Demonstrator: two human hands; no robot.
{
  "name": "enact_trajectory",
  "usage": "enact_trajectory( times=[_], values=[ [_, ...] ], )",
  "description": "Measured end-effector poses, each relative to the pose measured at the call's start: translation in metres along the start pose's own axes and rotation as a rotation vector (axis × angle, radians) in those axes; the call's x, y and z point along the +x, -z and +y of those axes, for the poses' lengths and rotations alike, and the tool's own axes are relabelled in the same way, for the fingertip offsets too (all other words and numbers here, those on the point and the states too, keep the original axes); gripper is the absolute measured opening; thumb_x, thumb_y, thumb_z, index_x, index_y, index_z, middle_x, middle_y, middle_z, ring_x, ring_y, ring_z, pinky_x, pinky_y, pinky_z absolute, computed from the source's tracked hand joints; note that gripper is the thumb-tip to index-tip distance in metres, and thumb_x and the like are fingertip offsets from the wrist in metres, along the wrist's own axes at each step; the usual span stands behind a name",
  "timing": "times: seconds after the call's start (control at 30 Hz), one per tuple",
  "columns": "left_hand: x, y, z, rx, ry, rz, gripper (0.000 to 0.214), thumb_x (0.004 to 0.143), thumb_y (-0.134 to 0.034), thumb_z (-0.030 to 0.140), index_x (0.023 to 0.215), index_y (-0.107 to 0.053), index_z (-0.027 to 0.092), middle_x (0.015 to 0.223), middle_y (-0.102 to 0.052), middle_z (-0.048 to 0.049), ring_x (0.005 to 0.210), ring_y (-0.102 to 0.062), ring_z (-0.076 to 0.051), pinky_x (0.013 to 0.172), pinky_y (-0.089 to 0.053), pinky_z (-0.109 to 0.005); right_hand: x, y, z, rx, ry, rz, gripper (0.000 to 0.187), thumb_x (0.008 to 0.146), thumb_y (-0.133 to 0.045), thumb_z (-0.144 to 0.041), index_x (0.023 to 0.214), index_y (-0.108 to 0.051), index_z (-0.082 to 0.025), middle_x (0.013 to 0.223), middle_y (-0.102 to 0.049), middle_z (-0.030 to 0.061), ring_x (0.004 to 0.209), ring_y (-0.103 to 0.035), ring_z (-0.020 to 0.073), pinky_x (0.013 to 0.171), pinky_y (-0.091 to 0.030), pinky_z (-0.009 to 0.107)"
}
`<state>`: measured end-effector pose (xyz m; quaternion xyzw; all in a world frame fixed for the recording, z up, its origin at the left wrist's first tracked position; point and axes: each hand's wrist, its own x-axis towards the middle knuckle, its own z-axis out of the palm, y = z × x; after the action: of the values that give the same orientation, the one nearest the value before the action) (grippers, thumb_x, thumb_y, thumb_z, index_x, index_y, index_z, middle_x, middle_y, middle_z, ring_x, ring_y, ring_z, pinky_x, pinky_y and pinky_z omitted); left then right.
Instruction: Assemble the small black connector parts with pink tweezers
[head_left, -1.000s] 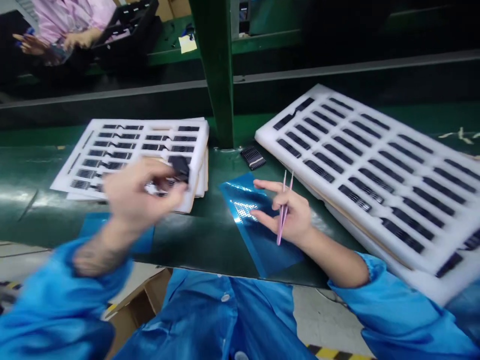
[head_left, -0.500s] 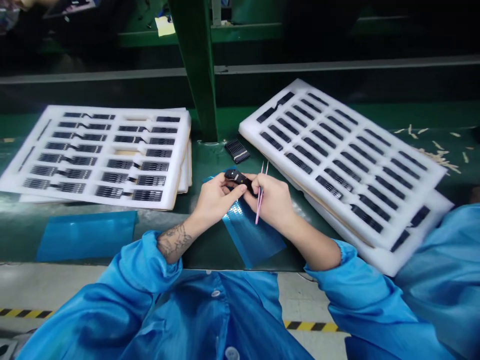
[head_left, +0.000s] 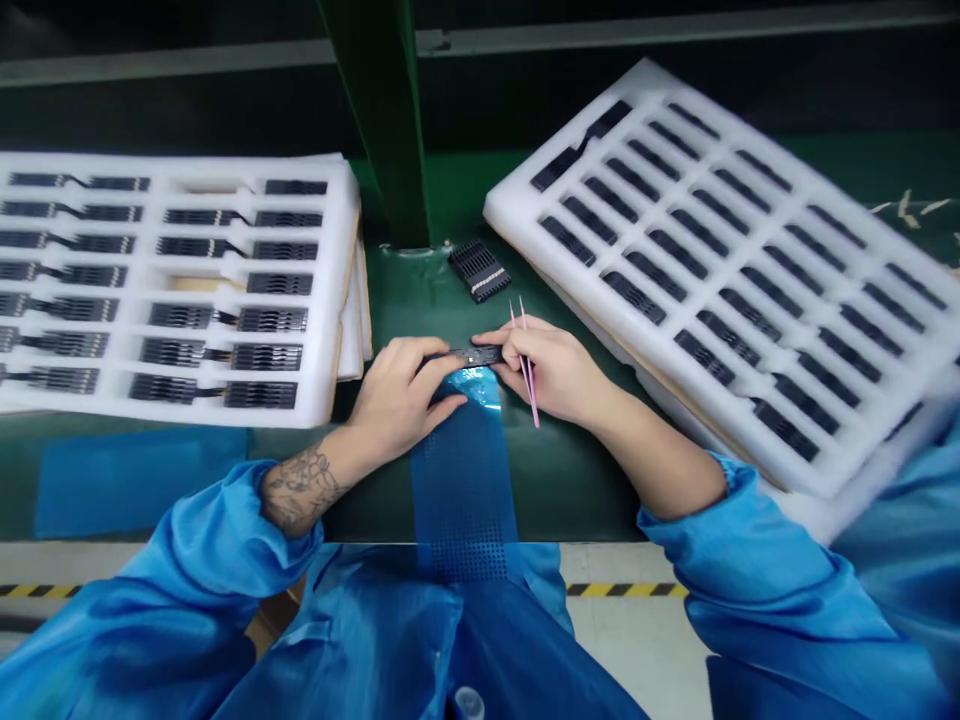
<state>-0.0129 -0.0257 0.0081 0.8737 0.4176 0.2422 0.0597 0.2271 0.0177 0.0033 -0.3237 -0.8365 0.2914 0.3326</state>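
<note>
My left hand (head_left: 401,395) and my right hand (head_left: 555,370) together pinch a small black flat part (head_left: 476,355) just above the green bench. Pink tweezers (head_left: 525,360) are tucked in my right hand, tips pointing away from me. Below the part lies a blue perforated film strip (head_left: 461,470) that runs toward my body. Both sleeves are blue.
A white foam tray (head_left: 330,300) with rows of black parts sits stacked at the left; a larger one (head_left: 720,270) lies tilted at the right. A loose black part (head_left: 480,270) rests by the green post (head_left: 375,120). Another blue film (head_left: 142,480) lies front left.
My left hand carried the black part from the left tray to the middle, where my right hand joined it. The blue strip now lies straight toward me. The view has tilted down.
</note>
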Motion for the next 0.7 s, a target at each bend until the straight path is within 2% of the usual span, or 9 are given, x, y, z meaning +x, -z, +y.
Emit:
enact_trajectory(
  times=[0.1, 0.2, 0.27, 0.37, 0.43, 0.5, 0.57, 0.63, 0.7],
  values=[
    [0.004, 0.000, 0.001, 0.083, 0.008, -0.054, 0.034, 0.093, -0.068, 0.032, 0.123, -0.063, 0.018, 0.131, -0.061, -0.0147, 0.115, -0.057, -0.030, 0.087, -0.050, -0.042, -0.003, 0.004, 0.002, 0.030, 0.001, 0.026, 0.024, 0.090, -0.064, -0.016, 0.075, -0.047, -0.024, 0.117, -0.075, 0.0124, 0.112, -0.069, 0.0271, 0.094, -0.053, 0.048],
    [0.002, 0.003, 0.003, 0.089, -0.040, 0.061, 0.021, 0.093, -0.068, 0.030, 0.113, -0.068, 0.023, 0.119, -0.065, -0.0091, 0.106, -0.059, -0.025, 0.082, -0.047, -0.038, -0.011, 0.007, -0.004, 0.141, -0.061, 0.176, 0.014, 0.093, -0.066, -0.035, 0.087, -0.058, -0.025, 0.117, -0.075, 0.0093, 0.107, -0.071, 0.0280, 0.095, -0.053, 0.049],
    [-0.002, 0.005, 0.004, 0.088, -0.129, 0.124, 0.017, 0.092, -0.070, 0.033, 0.107, -0.070, 0.025, 0.105, -0.067, -0.0050, 0.095, -0.058, -0.021, 0.076, -0.043, -0.035, -0.017, 0.008, -0.012, 0.324, -0.166, 0.251, 0.030, 0.099, -0.053, -0.055, 0.106, -0.064, -0.028, 0.099, -0.077, 0.0062, 0.089, -0.073, 0.0249, 0.081, -0.057, 0.043],
    [-0.006, 0.005, 0.004, 0.131, -0.165, 0.002, 0.028, 0.091, -0.071, 0.046, 0.109, -0.072, 0.025, 0.104, -0.068, -0.0064, 0.094, -0.057, -0.023, 0.072, -0.039, -0.036, -0.022, 0.007, -0.022, 0.566, -0.291, 0.207, 0.061, 0.097, -0.034, -0.073, 0.119, -0.070, -0.029, 0.080, -0.070, 0.0049, 0.068, -0.066, 0.0200, 0.055, -0.052, 0.034],
    [-0.006, 0.004, 0.005, 0.153, -0.117, -0.064, 0.035, 0.090, -0.069, 0.054, 0.109, -0.073, 0.026, 0.115, -0.067, -0.0087, 0.103, -0.057, -0.027, 0.076, -0.041, -0.040, -0.022, 0.006, -0.023, 0.621, -0.340, 0.136, 0.055, 0.098, -0.042, -0.067, 0.109, -0.077, -0.025, 0.081, -0.068, 0.0056, 0.065, -0.064, 0.0171, 0.049, -0.049, 0.031],
    [-0.005, 0.004, 0.004, 0.147, -0.091, -0.081, 0.033, 0.091, -0.067, 0.055, 0.108, -0.074, 0.027, 0.129, -0.064, -0.0088, 0.114, -0.056, -0.031, 0.086, -0.043, -0.045, -0.020, 0.007, -0.022, 0.658, -0.422, 0.065, 0.037, 0.099, -0.056, -0.052, 0.099, -0.080, -0.023, 0.078, -0.070, 0.0043, 0.062, -0.064, 0.0144, 0.049, -0.051, 0.028],
    [-0.003, 0.004, 0.004, 0.135, -0.083, -0.098, 0.032, 0.093, -0.065, 0.053, 0.109, -0.074, 0.027, 0.142, -0.057, -0.0088, 0.129, -0.051, -0.033, 0.100, -0.041, -0.051, -0.017, 0.008, -0.019, 0.694, -0.524, 0.012, 0.019, 0.093, -0.071, -0.039, 0.094, -0.079, -0.022, 0.073, -0.072, 0.0017, 0.059, -0.066, 0.0132, 0.052, -0.055, 0.026],
    [-0.002, 0.004, 0.002, 0.109, -0.084, -0.129, 0.033, 0.094, -0.064, 0.052, 0.111, -0.073, 0.025, 0.151, -0.051, -0.0098, 0.140, -0.044, -0.035, 0.113, -0.035, -0.055, -0.015, 0.011, -0.017, 0.712, -0.577, -0.008, 0.014, 0.084, -0.080, -0.035, 0.091, -0.079, -0.023, 0.072, -0.074, 0.0004, 0.059, -0.068, 0.0140, 0.056, -0.058, 0.027],
    [-0.001, 0.003, -0.001, 0.054, -0.069, -0.166, 0.038, 0.094, -0.064, 0.052, 0.118, -0.070, 0.023, 0.154, -0.047, -0.0118, 0.143, -0.042, -0.035, 0.117, -0.034, -0.056, -0.013, 0.013, -0.016, 0.683, -0.583, -0.027, 0.017, 0.078, -0.085, -0.032, 0.092, -0.079, -0.024, 0.075, -0.076, 0.0003, 0.064, -0.070, 0.0153, 0.060, -0.059, 0.027]
  ],
)
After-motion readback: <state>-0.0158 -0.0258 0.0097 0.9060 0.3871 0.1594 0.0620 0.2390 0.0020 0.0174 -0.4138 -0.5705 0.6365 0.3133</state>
